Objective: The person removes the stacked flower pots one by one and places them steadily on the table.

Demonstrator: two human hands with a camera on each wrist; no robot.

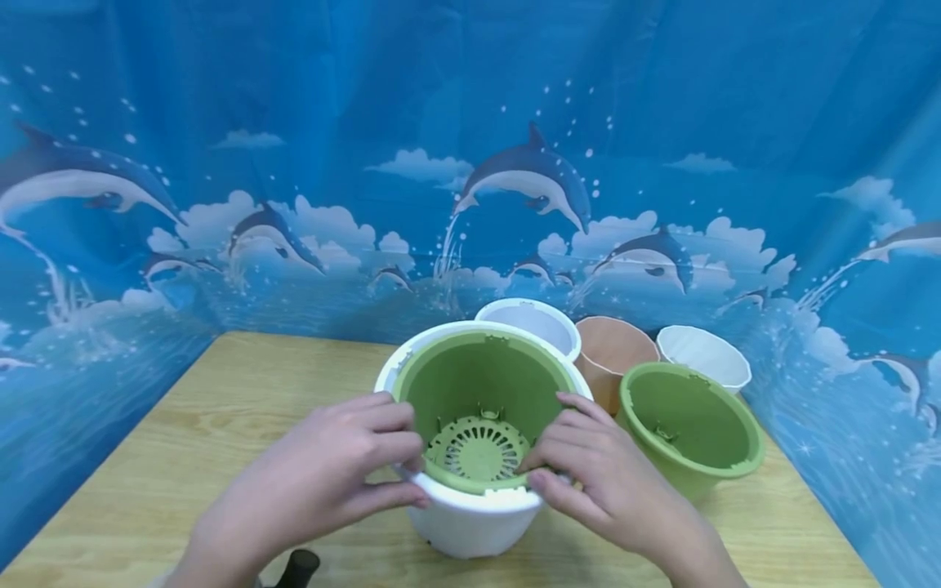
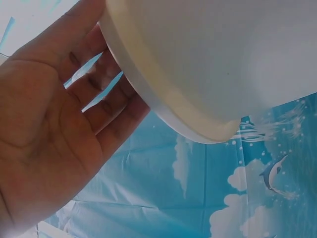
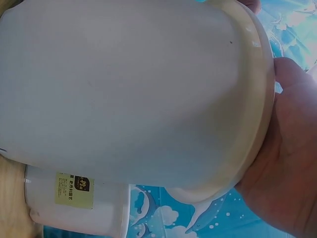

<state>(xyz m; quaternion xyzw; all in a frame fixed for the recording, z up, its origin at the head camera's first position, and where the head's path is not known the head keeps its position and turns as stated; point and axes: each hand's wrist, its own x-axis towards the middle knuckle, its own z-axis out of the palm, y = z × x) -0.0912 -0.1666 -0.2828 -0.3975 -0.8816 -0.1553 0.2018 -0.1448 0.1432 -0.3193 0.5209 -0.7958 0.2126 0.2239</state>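
Note:
A white flowerpot [image 1: 474,527] stands upright at the middle of the table, with a green flowerpot [image 1: 488,367] nested inside it. Slots ring the green pot's floor. My left hand [image 1: 353,457] grips the paired rims at the near left, fingers over the edge and thumb outside. On the near right, my right hand [image 1: 588,465] pinches the rims, its thumb against the outer edge. Both wrist views show the white pot's outer wall [image 2: 223,59] filling much of the picture; the green pot is hidden there.
Right of the pots stands another green flowerpot [image 1: 694,420]. Behind are a round white pot [image 1: 572,322], a terracotta-coloured pot [image 1: 617,347] and a faceted white pot [image 1: 706,355]. A dark, handle-like object [image 1: 297,567] shows at the wooden table's [image 1: 184,416] near edge. A dolphin-print curtain [image 1: 353,147] surrounds the table.

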